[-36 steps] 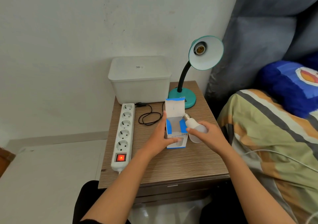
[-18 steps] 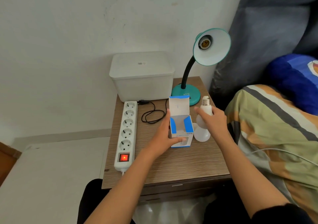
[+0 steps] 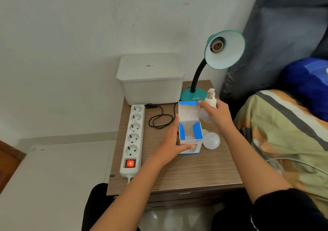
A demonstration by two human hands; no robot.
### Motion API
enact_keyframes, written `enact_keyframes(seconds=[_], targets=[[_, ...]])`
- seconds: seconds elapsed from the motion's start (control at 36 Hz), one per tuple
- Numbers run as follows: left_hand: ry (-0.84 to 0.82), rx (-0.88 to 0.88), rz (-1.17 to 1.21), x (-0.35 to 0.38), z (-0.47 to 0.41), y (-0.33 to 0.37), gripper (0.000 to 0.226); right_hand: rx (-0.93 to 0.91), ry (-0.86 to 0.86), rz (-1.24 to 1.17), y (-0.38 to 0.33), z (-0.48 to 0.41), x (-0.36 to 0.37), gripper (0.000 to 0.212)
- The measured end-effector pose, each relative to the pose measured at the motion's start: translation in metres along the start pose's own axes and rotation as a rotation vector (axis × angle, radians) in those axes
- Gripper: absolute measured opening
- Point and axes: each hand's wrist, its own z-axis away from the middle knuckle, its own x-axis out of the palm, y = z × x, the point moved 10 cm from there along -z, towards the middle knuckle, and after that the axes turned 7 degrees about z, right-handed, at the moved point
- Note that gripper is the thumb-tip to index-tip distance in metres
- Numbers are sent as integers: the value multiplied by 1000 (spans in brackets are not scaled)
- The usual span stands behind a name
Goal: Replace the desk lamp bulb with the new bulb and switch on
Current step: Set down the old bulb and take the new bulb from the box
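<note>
A teal desk lamp (image 3: 224, 49) stands at the back right of the wooden nightstand (image 3: 186, 174), its shade tilted toward me with the brass socket (image 3: 217, 46) empty. My right hand (image 3: 219, 114) holds a white bulb (image 3: 209, 105) above the table, screw cap pointing up, just in front of the lamp base. My left hand (image 3: 174, 142) grips the side of an open blue-and-white bulb box (image 3: 190, 133) standing on the table. A second white bulb (image 3: 211, 140) lies on the table right of the box.
A white power strip (image 3: 133, 136) with a lit red switch lies along the left side. The lamp's black cord (image 3: 160, 118) coils behind the box. A white lidded bin (image 3: 150, 77) stands at the back. A bed with a striped blanket (image 3: 287, 135) borders the right.
My right hand lifted the bulb out of the box, turned its cap upward and raised it toward the lamp base. The second bulb on the table came into view. My left hand stayed on the box.
</note>
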Motion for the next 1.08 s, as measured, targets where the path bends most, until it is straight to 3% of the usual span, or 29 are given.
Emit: enact_keyframes(seconds=[0.19, 0.44, 0.64, 0.83, 1.08], targets=[[22, 30, 16, -1, 1, 2, 105, -80, -74, -1, 5, 19, -5, 33], [181, 138, -53, -4, 18, 11, 94, -137, -103, 16, 20, 53, -9, 17], [186, 178, -35, -4, 28, 14, 82, -163, -79, 42, 28, 65, -8, 20], [199, 155, 58, -12, 26, 13, 49, -219, -89, 139, 32, 68, -4, 23], [205, 162, 90, -11, 27, 6, 45, -262, -40, 217, 27, 67, -4, 28]])
